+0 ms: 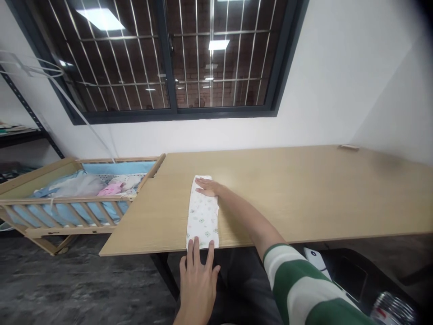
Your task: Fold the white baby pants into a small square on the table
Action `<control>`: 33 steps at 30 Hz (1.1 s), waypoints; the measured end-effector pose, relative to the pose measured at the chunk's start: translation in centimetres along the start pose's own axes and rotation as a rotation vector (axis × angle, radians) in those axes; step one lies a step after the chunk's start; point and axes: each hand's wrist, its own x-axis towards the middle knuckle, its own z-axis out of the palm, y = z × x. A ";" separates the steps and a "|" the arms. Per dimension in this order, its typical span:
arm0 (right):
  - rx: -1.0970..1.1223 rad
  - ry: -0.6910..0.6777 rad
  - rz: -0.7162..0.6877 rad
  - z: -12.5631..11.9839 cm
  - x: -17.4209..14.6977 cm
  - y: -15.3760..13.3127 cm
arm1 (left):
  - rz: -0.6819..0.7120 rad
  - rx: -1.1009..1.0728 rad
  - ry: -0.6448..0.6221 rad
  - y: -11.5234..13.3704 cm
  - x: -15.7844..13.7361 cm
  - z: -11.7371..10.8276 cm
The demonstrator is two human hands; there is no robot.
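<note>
A folded white cloth point(202, 217) with a small printed pattern lies lengthwise on the light wooden table point(291, 194), one end reaching the front edge. My right hand point(208, 186) rests flat on the far end of this cloth, palm down with the fingers stretched out. At the near end, the fingertips of my left hand point(198, 277) touch the cloth by the table edge, its fingers spread. Neither hand grips anything. What kind of piece the folded cloth is, I cannot tell.
To the left stands a wooden crib point(77, 198) with blue lining, holding bedding and a pink cloth point(111, 188). A barred window point(176, 58) is set in the wall behind the table. At the lower right are a white phone point(317, 259) and a clear container point(394, 309).
</note>
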 end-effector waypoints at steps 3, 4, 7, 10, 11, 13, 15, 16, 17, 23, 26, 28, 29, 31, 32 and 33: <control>-0.054 0.008 0.000 -0.1 0.2 -0.1 | 0.004 0.006 0.005 -0.1 0.0 0.0; -0.067 0.014 0.000 -0.2 0.2 -0.3 | 0.005 0.007 0.007 0.0 0.0 0.0; -0.123 0.100 -0.031 -0.5 -0.2 -1.6 | -0.008 0.001 0.017 0.3 0.0 0.1; -0.191 0.257 -0.067 -0.8 -2.0 -4.1 | -0.020 -0.022 0.032 0.2 -0.1 0.3; -0.192 0.298 -0.074 -0.9 -3.1 -5.2 | -0.012 -0.033 0.038 -0.2 -0.1 0.4; -0.142 0.333 -0.104 -0.9 -5.9 -7.7 | 0.028 -0.070 0.035 -1.4 0.0 0.5; -0.057 0.332 -0.196 -0.7 -9.5 -10.3 | 0.069 -0.127 0.011 -3.3 0.4 0.5; -0.005 0.323 -0.239 -0.6 -11.4 -11.6 | 0.084 -0.161 -0.009 -4.4 0.6 0.4; 0.044 0.314 -0.280 -0.5 -13.4 -12.7 | 0.100 -0.196 -0.028 -5.6 0.8 0.4; 0.020 0.288 -0.421 1.8 -21.8 -16.4 | 0.264 -0.339 -0.019 -9.8 1.8 0.2; -0.080 0.397 -0.387 3.6 -23.5 -16.2 | 0.305 -0.380 0.027 -10.2 1.9 0.4; -0.106 0.455 -0.353 4.6 -24.1 -15.8 | 0.334 -0.416 0.053 -10.3 1.9 0.6; -0.114 0.470 -0.343 5.0 -24.2 -15.7 | 0.348 -0.434 0.062 -10.3 1.9 0.7; -0.112 0.506 -0.325 5.7 -24.4 -15.5 | 0.362 -0.459 0.080 -10.5 1.9 0.9; -0.097 0.533 -0.308 6.0 -24.4 -15.5 | 0.366 -0.467 0.088 -10.7 1.9 1.0; -0.075 0.560 -0.285 6.2 -24.3 -15.5 | 0.371 -0.475 0.095 -10.8 2.0 1.1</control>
